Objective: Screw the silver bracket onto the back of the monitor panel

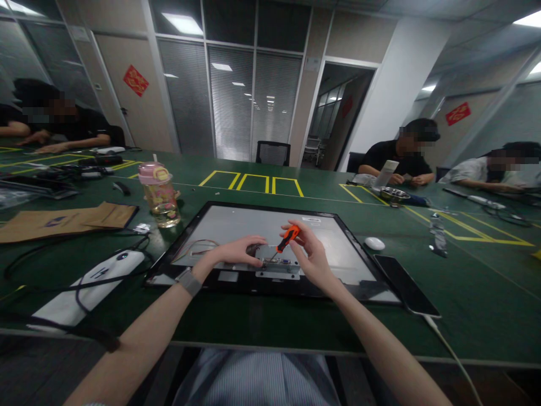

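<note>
An orange and black screwdriver (288,239) is gripped in my right hand (313,254), its shaft slanting down and left. The tip comes to a metal bracket with ports (279,268) at the near edge of a display panel (338,237). My left hand (243,251) lies at the bracket's left side, thumb and fingers curved round a small dark part (252,248). How firmly it holds that part I cannot tell. The panel lies flat, grey back upward, within a black frame. Thin cables run across its left side.
Left stand a pink-lided bottle (158,194), a brown paper bag (63,220) and a white power bank (91,287) with black cables. Right lie a phone (406,285) on a white cable and a white case (374,243). Several people sit around the green table (321,332).
</note>
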`<action>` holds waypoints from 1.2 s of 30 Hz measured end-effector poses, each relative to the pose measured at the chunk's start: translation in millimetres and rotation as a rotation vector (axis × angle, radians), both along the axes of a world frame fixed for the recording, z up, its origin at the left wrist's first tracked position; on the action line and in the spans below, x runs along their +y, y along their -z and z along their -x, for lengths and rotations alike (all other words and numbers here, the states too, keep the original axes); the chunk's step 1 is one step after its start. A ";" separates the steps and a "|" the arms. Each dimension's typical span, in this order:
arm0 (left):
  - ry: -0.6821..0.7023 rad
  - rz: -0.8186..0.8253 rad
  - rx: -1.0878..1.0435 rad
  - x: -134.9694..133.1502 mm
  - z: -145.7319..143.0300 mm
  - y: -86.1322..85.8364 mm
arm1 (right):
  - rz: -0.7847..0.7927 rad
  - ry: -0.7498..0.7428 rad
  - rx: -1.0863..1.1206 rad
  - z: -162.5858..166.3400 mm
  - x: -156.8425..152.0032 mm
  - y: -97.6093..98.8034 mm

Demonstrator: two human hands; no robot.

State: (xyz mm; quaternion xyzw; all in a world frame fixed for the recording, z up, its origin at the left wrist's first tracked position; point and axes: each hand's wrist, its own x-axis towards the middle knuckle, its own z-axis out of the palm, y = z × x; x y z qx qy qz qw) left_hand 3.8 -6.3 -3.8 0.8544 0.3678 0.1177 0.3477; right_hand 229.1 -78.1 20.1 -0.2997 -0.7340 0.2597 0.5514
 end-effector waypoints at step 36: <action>0.023 -0.017 -0.030 2.1 0.5 3.4 | -0.140 0.095 -0.096 -0.1 -0.9 3.4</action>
